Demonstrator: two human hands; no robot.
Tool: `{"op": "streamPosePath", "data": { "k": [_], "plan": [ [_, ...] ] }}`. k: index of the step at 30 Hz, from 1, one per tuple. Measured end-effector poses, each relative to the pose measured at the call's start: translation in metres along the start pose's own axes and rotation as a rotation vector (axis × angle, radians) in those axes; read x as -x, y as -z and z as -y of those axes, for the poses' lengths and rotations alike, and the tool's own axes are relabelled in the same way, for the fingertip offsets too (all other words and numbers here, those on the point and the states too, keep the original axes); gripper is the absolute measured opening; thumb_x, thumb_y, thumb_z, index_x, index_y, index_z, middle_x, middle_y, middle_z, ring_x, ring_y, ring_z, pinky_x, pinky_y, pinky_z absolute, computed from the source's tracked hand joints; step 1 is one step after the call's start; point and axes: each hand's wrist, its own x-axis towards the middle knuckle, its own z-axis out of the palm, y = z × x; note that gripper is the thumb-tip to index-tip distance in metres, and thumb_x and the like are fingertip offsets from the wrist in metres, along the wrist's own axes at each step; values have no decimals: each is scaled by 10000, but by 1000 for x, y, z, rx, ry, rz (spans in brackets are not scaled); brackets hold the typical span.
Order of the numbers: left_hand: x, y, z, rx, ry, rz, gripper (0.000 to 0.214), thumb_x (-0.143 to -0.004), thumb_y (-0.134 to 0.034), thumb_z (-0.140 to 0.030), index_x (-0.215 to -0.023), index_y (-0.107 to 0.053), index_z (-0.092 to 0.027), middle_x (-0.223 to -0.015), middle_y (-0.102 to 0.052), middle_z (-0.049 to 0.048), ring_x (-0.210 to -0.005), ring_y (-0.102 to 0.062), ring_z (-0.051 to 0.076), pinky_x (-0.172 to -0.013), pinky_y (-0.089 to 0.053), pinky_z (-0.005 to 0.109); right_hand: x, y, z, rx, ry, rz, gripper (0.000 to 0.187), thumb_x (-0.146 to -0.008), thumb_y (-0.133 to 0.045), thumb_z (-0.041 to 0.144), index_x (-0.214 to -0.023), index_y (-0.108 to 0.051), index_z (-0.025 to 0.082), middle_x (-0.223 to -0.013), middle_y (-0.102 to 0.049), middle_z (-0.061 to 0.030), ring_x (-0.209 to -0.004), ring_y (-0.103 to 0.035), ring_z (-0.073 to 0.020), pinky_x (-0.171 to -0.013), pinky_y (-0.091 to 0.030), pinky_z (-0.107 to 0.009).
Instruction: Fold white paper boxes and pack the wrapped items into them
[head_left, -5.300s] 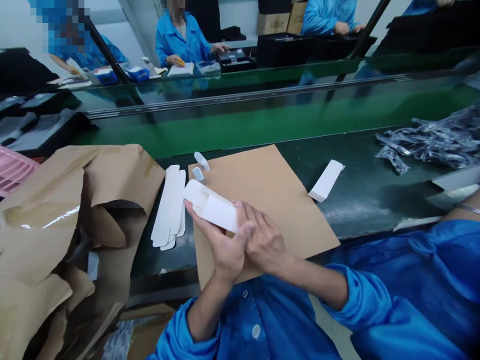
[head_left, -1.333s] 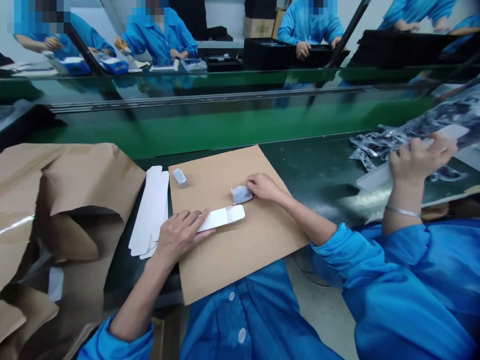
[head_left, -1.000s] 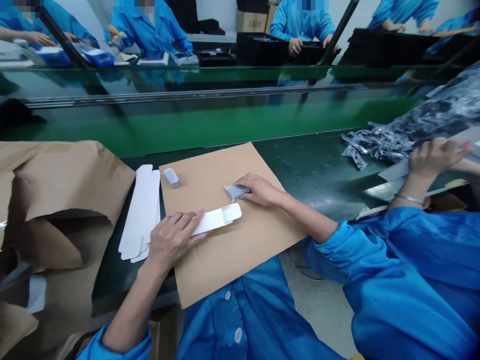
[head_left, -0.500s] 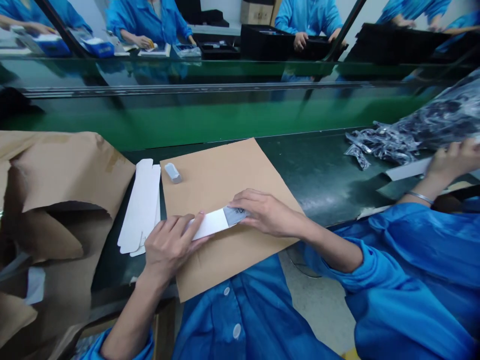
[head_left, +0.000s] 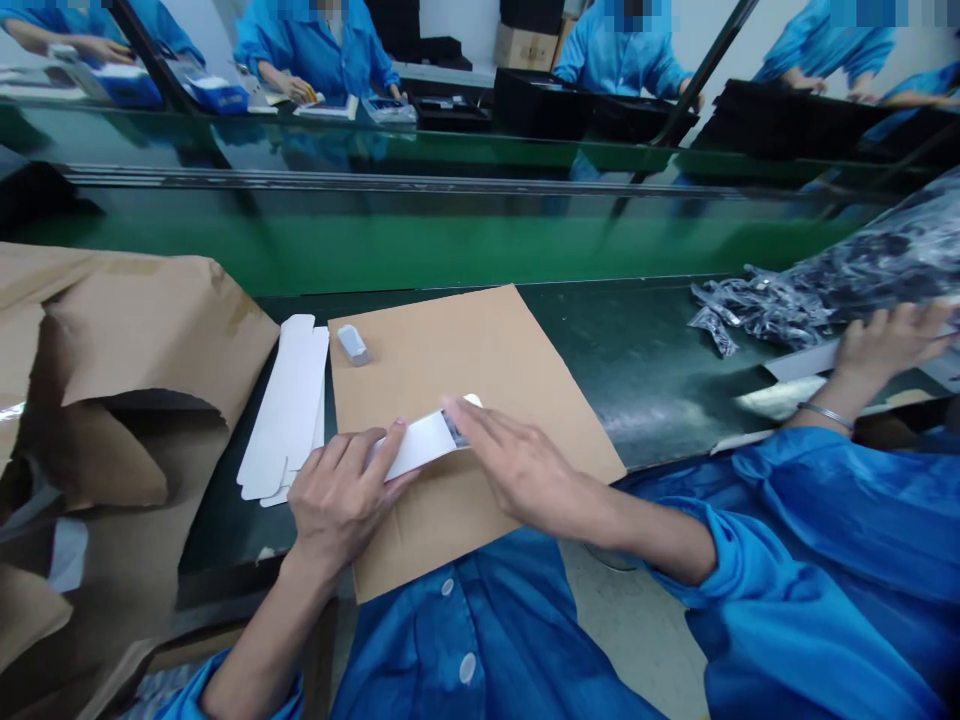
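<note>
My left hand (head_left: 341,490) is closed around a slim white carton (head_left: 420,446), held at a slant above a brown cardboard sheet (head_left: 442,340). At the carton's open right end, a bit of a grey printed packet (head_left: 454,428) shows inside the mouth. My right hand (head_left: 517,460) lies against that end with its fingers stretched out, touching the packet or the flap; the fingertips hide part of it. A small whitish block-shaped piece (head_left: 353,345) rests on the sheet's far left corner. Flat white carton blanks (head_left: 283,410) are stacked left of the sheet.
Crumpled brown paper and an opened cardboard box (head_left: 150,330) stand at left. On the right are plastic-bagged parts (head_left: 772,305) and a neighbour's hand (head_left: 892,345). A green ledge (head_left: 450,240) runs behind the bench; co-workers in blue sit beyond it.
The grey packet has gone deeper into the carton. My right hand went from pinching the packet's end to pressing there with straightened fingers. My left hand keeps its hold.
</note>
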Motion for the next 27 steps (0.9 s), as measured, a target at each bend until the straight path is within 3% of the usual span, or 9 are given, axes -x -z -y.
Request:
{"op": "streamPosePath", "data": {
  "k": [2,6,8,14,17,20,23,25,27],
  "plan": [
    [0,-1,-2,-36,40,-21,564,-859,-608,-502,-1335,-543,-207,-903,-725,85,-744,-607,234,-593,-362,343,0,2,6,4,4,-23,730,-895,-363,23,-1552,-99,202,-1570,-284,-130,-1468,-249,-230,-1159,-358,-480],
    [-3,1,-6,-112,82,-14,519,-874,-601,-472,-1311,-553,-195,-890,-726,77,-732,-596,229,-592,-358,337,-2,3,8,-42,-125,-197,597,-933,-461,155,-1496,-268,198,-1390,-512,-143,-1327,-464,-238,-1084,-435,-493],
    [-5,2,-7,-132,72,-24,488,-864,-622,-450,-1261,-586,-167,-864,-724,79,-722,-584,227,-588,-349,332,-2,2,7,-43,-139,-149,594,-913,-520,189,-1472,-318,176,-1324,-566,-145,-1302,-481,-249,-1066,-439,-502],
    [-7,-2,-9,-98,17,-29,423,-820,-692,-397,-1160,-643,-151,-816,-709,51,-701,-567,206,-590,-339,322,-8,0,8,9,-47,51,667,-878,-611,255,-1473,-341,122,-1456,-458,-182,-1442,-290,-279,-1163,-275,-530],
    [-15,-5,-23,-99,82,-19,428,-832,-668,-443,-1150,-656,-157,-812,-706,55,-698,-574,209,-589,-335,333,-19,-5,7,-179,-197,-105,564,-857,-653,248,-1388,-476,187,-1221,-656,-110,-1262,-526,-250,-1088,-394,-491],
    [-34,-6,-39,-55,129,18,452,-867,-602,-503,-1177,-650,-178,-833,-713,58,-716,-599,210,-620,-361,343,-26,-1,-2,-326,-368,-339,324,-852,-647,238,-1175,-647,215,-1085,-691,-76,-953,-666,-201,-949,-503,-440],
    [-49,-5,-28,59,218,38,579,-877,-532,-583,-1312,-558,-202,-1099,-709,83,-928,-638,232,-733,-431,342,-13,41,-36,-367,-439,-426,342,-811,-704,340,-1133,-679,229,-911,-709,-50,-911,-672,-213,-905,-518,-430],
    [-47,-3,0,69,423,107,654,-886,-497,-595,-1402,-461,-196,-1299,-624,113,-1103,-602,272,-833,-462,361,11,92,-76,-300,-496,-430,425,-773,-738,419,-1158,-680,249,-934,-716,-67,-919,-671,-222,-885,-518,-410],
    [-34,-3,35,-9,725,296,671,-905,-475,-552,-1442,-401,-158,-1365,-564,164,-1159,-574,335,-871,-479,423,40,149,-124,-137,-597,-350,384,-791,-704,487,-1113,-706,279,-1068,-712,-103,-935,-672,-231,-808,-524,-380]
  ]
}}
